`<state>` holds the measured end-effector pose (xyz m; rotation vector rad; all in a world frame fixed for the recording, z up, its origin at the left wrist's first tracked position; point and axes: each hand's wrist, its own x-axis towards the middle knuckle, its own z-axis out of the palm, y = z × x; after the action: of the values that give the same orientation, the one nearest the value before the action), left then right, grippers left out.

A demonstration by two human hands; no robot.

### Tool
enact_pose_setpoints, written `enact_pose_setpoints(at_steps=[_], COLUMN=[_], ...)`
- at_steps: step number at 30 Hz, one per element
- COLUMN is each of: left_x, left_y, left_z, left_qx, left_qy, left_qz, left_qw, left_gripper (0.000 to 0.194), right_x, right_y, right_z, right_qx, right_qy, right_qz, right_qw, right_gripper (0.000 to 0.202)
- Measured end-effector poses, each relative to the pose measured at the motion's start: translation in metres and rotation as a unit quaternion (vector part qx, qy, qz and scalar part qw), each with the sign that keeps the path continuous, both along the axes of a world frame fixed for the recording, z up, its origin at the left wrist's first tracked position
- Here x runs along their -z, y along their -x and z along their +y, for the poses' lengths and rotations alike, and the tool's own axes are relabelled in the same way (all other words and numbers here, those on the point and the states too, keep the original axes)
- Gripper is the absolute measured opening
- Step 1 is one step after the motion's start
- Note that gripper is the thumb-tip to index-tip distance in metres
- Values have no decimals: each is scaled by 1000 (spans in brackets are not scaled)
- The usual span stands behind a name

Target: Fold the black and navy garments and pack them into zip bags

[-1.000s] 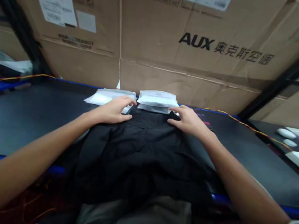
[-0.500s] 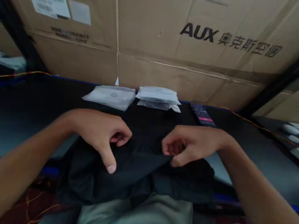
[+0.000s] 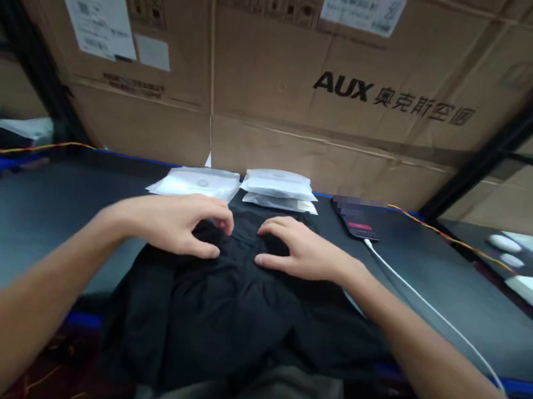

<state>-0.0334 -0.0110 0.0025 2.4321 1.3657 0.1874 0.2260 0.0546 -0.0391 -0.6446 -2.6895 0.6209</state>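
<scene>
A black cloth garment (image 3: pixel 234 305) lies spread in front of me, wrinkled, from the table top over the front edge toward my lap. My left hand (image 3: pixel 180 224) rests on its upper left part, with the thumb apart from the curled fingers. On the upper right part lies my right hand (image 3: pixel 294 248), thumb and fingers also apart. A seam runs down the cloth between the two hands. Just beyond the fingertips are a frosted plastic packet (image 3: pixel 195 183) on the left and a small stack of similar packets (image 3: pixel 278 185) on the right.
A phone (image 3: pixel 356 218) with a white cable (image 3: pixel 438 305) lies right of the packets on the black table (image 3: pixel 67 201). A large cardboard box (image 3: pixel 269 96) stands behind. White items, including a computer mouse (image 3: pixel 504 242), sit far right. Bagged items (image 3: pixel 17 130) are far left.
Both hands have let the raised fold of the garment down, and it now lies flatter. My right hand has moved left, closer to my left hand. The phone's cable has come into view.
</scene>
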Motion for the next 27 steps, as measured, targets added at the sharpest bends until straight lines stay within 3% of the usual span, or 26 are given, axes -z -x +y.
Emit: enact_pose_setpoints(at_steps=[3, 5, 8, 10, 13, 17, 19, 22, 25, 27], left_x=[10, 21, 34, 36, 32, 35, 42, 53, 56, 54], left_y=[-20, -29, -33, -33, -32, -33, -31, -27, -29, -35], left_z=[-8, -10, -9, -6, 0, 16, 27, 38, 38, 35], left_qx=[64, 95, 116, 124, 112, 24, -39, -114, -96, -63], left_qy=[13, 38, 53, 59, 51, 23, 45, 57, 29, 20], left_qz=[-28, 2, 32, 25, -34, -192, -271, -336, -349, -359], left_qw=[997, 995, 991, 990, 992, 981, 961, 933, 932, 931], left_gripper=[70, 94, 108, 105, 85, 54, 54, 71, 86, 78], right_x=[8, 10, 15, 19, 23, 8, -6, -24, -31, -30], right_y=[-3, -5, -8, -9, -9, -9, -9, -8, -6, -4], right_z=[15, 26, 42, 50, 58, 57, 50, 37, 28, 26], right_qx=[-13, 50, 185, 230, 240, 241, 242, 278, 288, 277], right_qy=[-31, -81, -184, -215, -219, -213, -197, -119, 47, 154], right_qz=[-1, 51, 51, 1, -15, 145, 254, 386, 478, 517], right_qw=[999, 994, 964, 949, 946, 936, 915, 871, 828, 795], right_gripper=[41, 31, 22, 23, 32, 34, 28, 27, 34, 39])
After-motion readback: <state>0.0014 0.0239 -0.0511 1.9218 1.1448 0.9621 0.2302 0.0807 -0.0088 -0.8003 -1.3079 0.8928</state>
